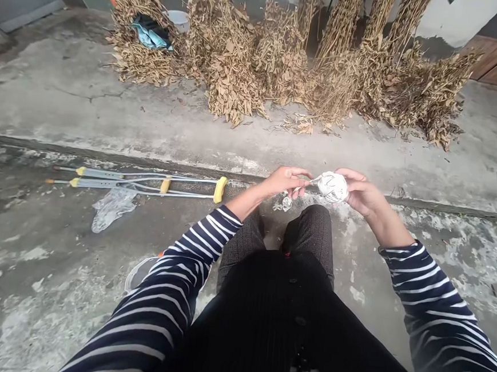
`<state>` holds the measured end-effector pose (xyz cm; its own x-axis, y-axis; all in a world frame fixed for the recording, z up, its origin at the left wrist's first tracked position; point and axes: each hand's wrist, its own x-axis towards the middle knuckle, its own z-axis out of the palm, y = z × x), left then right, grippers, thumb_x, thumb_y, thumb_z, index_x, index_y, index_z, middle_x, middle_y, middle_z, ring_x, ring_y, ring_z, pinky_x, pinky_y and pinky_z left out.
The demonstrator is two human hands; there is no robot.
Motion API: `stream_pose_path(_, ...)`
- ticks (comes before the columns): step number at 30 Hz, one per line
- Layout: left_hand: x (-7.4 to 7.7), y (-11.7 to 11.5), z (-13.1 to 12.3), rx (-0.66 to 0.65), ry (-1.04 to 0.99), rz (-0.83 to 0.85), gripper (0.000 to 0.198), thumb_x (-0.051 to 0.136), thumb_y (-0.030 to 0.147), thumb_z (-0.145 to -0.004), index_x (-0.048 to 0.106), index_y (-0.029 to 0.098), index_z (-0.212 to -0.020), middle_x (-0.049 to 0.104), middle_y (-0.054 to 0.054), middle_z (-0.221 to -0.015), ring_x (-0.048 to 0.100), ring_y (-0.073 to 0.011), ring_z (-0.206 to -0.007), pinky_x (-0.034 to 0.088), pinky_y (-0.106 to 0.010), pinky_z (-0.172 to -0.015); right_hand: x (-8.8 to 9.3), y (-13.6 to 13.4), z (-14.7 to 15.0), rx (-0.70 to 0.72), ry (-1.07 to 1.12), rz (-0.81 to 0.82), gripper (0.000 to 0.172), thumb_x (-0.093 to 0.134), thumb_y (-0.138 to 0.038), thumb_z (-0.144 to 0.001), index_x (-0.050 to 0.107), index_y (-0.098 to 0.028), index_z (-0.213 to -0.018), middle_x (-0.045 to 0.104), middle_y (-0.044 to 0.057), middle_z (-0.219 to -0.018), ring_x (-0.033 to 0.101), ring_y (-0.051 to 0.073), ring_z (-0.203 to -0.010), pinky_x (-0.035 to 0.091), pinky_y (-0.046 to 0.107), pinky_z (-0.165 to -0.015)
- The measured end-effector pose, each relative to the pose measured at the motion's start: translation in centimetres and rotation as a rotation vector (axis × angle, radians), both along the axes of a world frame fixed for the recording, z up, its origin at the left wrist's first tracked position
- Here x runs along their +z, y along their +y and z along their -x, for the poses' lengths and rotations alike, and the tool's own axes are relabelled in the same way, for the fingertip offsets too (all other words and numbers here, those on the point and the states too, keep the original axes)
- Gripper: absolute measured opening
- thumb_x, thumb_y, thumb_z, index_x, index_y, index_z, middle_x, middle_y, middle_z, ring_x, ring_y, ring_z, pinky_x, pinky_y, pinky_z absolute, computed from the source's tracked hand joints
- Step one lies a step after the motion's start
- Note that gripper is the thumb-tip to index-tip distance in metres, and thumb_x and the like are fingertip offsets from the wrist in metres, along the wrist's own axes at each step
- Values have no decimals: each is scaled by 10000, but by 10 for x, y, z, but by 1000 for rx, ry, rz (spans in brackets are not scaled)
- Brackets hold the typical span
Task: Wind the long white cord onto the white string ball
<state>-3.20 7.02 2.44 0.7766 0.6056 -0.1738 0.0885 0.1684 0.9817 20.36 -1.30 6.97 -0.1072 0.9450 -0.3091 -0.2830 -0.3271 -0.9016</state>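
A white ball of wound strip or cord (333,187) is held in front of my knees. My right hand (361,192) grips it from the right side, fingers curled round its edge. From the ball's left side a thin twisted end runs to my left hand (287,180), which pinches it between thumb and fingers. Just below my left hand is a small crumpled whitish bit (285,202), hanging or lying near the ground; I cannot tell which. Whether the ball is paper, plastic or cloth does not show clearly.
A pair of crutches (145,183) with yellow pads lies left along the concrete step (106,129). Beside them is a clear plastic bag (113,207). Bundles of dried plants (236,59) lean against the wall, with a blue and black cloth (152,32) and a white bucket (178,20).
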Motion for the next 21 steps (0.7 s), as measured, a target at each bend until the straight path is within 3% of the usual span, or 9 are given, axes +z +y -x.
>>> stream_pose_path(3, 6, -3, -13, 38, -2, -161, 431, 730, 295, -897, 705, 121, -1290, 726, -25, -702, 614, -106, -552, 422, -205, -531, 3, -2, 0, 37, 45, 14, 397, 746, -150, -537, 698, -171, -931, 745, 34, -861, 682, 202, -627, 608, 353, -450)
stream_pose_path(6, 8, 1, -27, 83, -48, -271, 289, 710, 256, -903, 767, 100, -1139, 733, -33, -746, 635, -104, -627, 451, -194, -570, 13, -4, 2, 59, 57, -1, 391, 732, -151, -567, 685, -170, -954, 736, 38, -873, 688, 203, -658, 610, 335, -463)
stream_pose_path(11, -1, 8, -33, 84, -125, -223, 241, 656, 301, -945, 758, 88, -986, 747, -77, -858, 686, -124, -729, 488, -180, -548, 37, -5, -6, 13, 16, -96, 398, 702, -148, -651, 679, -203, -1045, 721, 57, -1054, 695, 198, -794, 644, 319, -551)
stream_pose_path(16, -27, 14, -30, 93, -47, -170, 192, 622, 238, -965, 722, 89, -895, 737, -72, -840, 677, -90, -693, 570, -199, -632, 70, -5, -8, -103, 11, -226, 485, 684, -124, -659, 651, -241, -1128, 698, 34, -1152, 691, 174, -858, 634, 259, -603)
stream_pose_path(21, -71, 32, -22, 162, 56, -133, 165, 586, 137, -946, 697, 92, -833, 725, -58, -804, 675, -84, -675, 581, -224, -680, 131, -5, -14, -248, 8, -515, 493, 673, -107, -644, 663, -274, -1108, 710, 25, -1153, 680, 133, -909, 620, 175, -651)
